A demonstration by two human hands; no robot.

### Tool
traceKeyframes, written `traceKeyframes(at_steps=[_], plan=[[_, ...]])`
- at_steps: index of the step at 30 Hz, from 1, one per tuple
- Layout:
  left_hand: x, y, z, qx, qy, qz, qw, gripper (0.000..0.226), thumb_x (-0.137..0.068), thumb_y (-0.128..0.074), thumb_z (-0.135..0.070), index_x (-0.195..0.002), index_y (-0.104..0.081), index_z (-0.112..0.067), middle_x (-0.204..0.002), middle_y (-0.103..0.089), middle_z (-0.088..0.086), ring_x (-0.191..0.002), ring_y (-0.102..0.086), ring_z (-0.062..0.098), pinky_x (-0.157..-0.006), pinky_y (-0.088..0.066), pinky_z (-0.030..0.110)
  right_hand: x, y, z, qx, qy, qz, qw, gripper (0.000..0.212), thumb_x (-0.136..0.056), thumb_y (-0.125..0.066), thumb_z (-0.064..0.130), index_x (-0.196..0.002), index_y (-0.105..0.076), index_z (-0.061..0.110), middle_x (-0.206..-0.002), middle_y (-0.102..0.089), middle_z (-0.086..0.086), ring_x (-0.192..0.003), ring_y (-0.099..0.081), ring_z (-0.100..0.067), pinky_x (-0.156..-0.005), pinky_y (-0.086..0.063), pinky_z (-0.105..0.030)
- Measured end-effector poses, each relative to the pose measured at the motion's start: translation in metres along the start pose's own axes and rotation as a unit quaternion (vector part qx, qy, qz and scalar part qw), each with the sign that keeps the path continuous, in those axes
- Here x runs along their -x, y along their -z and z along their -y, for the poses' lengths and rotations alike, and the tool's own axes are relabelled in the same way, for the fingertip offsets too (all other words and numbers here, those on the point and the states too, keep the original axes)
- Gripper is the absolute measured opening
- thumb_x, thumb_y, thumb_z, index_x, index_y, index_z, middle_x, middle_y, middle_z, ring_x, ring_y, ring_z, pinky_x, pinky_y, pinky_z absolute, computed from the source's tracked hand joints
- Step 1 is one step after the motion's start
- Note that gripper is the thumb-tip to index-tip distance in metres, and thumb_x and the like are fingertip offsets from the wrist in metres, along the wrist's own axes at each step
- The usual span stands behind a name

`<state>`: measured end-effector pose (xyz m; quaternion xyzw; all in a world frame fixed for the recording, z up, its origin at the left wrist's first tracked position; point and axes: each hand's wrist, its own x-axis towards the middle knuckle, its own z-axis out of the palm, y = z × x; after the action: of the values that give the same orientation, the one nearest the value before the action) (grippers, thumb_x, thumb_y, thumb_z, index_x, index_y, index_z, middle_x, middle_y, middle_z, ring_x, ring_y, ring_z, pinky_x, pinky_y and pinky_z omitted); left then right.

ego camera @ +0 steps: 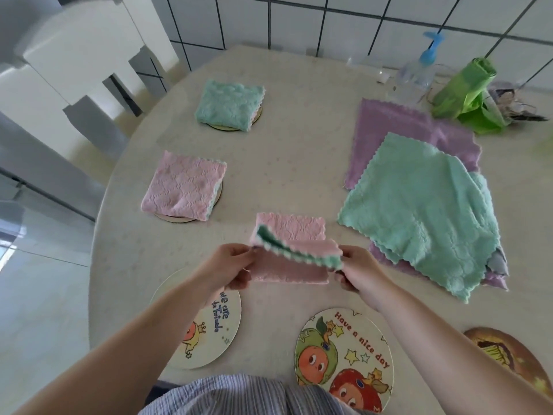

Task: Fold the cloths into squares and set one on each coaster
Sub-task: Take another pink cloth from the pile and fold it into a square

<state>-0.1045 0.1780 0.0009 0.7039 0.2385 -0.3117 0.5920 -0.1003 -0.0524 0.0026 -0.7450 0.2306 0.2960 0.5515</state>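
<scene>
A pink cloth with a green underside (294, 253) is partly folded at the table's middle front. My left hand (230, 266) pinches its left end and my right hand (357, 269) pinches its right end, lifting the near layers while the far part lies on the table. A folded green cloth (229, 104) lies on a coaster (256, 116) at the back left. A folded pink cloth (184, 185) covers another coaster (176, 218) in front of it. Three bare round coasters lie near me: left coaster (209, 333), fruit-print coaster (344, 351), brown coaster (508, 357).
At the right lies a pile of unfolded cloths: a green cloth (419, 214) on top of a purple cloth (398, 127). Behind it stand a spray bottle (419, 73) and a green bag roll (466, 91). The round table's edge (98, 223) curves along the left, beside a white chair (74, 55).
</scene>
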Motion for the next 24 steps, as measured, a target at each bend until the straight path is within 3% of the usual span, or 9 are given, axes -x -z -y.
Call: traceKeyframes(at_steps=[4, 8, 11, 14, 16, 19, 24], plan=[[-0.021, -0.001, 0.001, -0.047, 0.007, -0.006, 0.999, 0.034, -0.091, -0.056, -0.03, -0.064, -0.047, -0.012, -0.048, -0.041, 0.0, -0.038, -0.037, 0.01, -0.042, -0.036, 0.018, -0.015, 0.003, -0.004, 0.058, 0.015, -0.004, 0.998, 0.016, -0.091, -0.055, 0.026, -0.091, -0.069, 0.018, -0.056, -0.051, 0.006, -0.044, -0.04, -0.008, -0.043, -0.032, -0.02], [-0.031, 0.003, 0.017, -0.208, -0.032, -0.023, 0.977, 0.033, -0.09, -0.055, -0.035, -0.067, -0.05, -0.011, -0.05, -0.049, 0.0, -0.04, -0.044, 0.011, -0.053, -0.039, 0.025, -0.021, 0.001, -0.015, 0.131, 0.018, 0.001, 0.991, 0.027, -0.091, -0.053, 0.033, -0.092, -0.068, 0.01, -0.055, -0.045, 0.005, -0.05, -0.039, -0.012, -0.05, -0.03, -0.024], [-0.031, 0.001, 0.021, -0.219, -0.109, -0.066, 0.967, 0.015, -0.087, -0.059, -0.029, -0.095, -0.055, -0.017, -0.074, -0.06, -0.003, -0.061, -0.056, 0.011, -0.06, -0.044, 0.026, -0.023, -0.001, -0.015, 0.173, 0.051, -0.032, 0.983, 0.043, -0.09, -0.051, 0.042, -0.087, -0.064, 0.002, -0.053, -0.041, 0.003, -0.051, -0.038, -0.012, -0.052, -0.027, -0.026], [-0.031, 0.0, 0.024, -0.169, -0.181, -0.074, 0.966, 0.048, -0.087, -0.061, -0.02, -0.129, -0.038, -0.026, -0.09, -0.059, -0.005, -0.081, -0.06, 0.012, -0.071, -0.051, 0.028, -0.022, -0.005, -0.011, 0.196, 0.091, -0.061, 0.974, 0.041, -0.089, -0.053, 0.043, -0.07, -0.055, 0.006, -0.05, -0.041, 0.006, -0.045, -0.035, -0.009, -0.047, -0.025, -0.022], [-0.029, -0.001, 0.023, -0.168, -0.222, -0.057, 0.959, 0.052, -0.088, -0.058, -0.014, -0.132, -0.037, -0.033, -0.095, -0.057, -0.009, -0.086, -0.06, 0.01, -0.074, -0.051, 0.026, -0.021, -0.008, -0.011, 0.188, 0.11, -0.074, 0.973, 0.037, -0.089, -0.054, 0.039, -0.064, -0.049, 0.013, -0.049, -0.039, 0.007, -0.043, -0.034, -0.007, -0.044, -0.025, -0.019], [-0.025, -0.002, 0.024, -0.205, -0.267, -0.043, 0.941, 0.043, -0.089, -0.054, -0.007, -0.122, -0.052, -0.034, -0.106, -0.054, -0.015, -0.092, -0.06, 0.005, -0.079, -0.049, 0.022, -0.015, -0.01, -0.017, 0.16, 0.125, -0.08, 0.976, 0.035, -0.089, -0.055, 0.034, -0.063, -0.049, 0.012, -0.051, -0.041, 0.006, -0.04, -0.034, -0.003, -0.041, -0.026, -0.015], [-0.021, -0.005, 0.029, -0.204, -0.231, -0.054, 0.95, 0.033, -0.09, -0.053, -0.01, -0.117, -0.058, -0.029, -0.11, -0.054, -0.007, -0.07, -0.061, -0.002, -0.059, -0.044, 0.01, -0.013, -0.012, -0.022, 0.17, 0.123, -0.097, 0.973, 0.038, -0.089, -0.055, 0.034, -0.068, -0.051, 0.003, -0.052, -0.044, 0.003, -0.042, -0.036, -0.006, -0.042, -0.027, -0.017]])
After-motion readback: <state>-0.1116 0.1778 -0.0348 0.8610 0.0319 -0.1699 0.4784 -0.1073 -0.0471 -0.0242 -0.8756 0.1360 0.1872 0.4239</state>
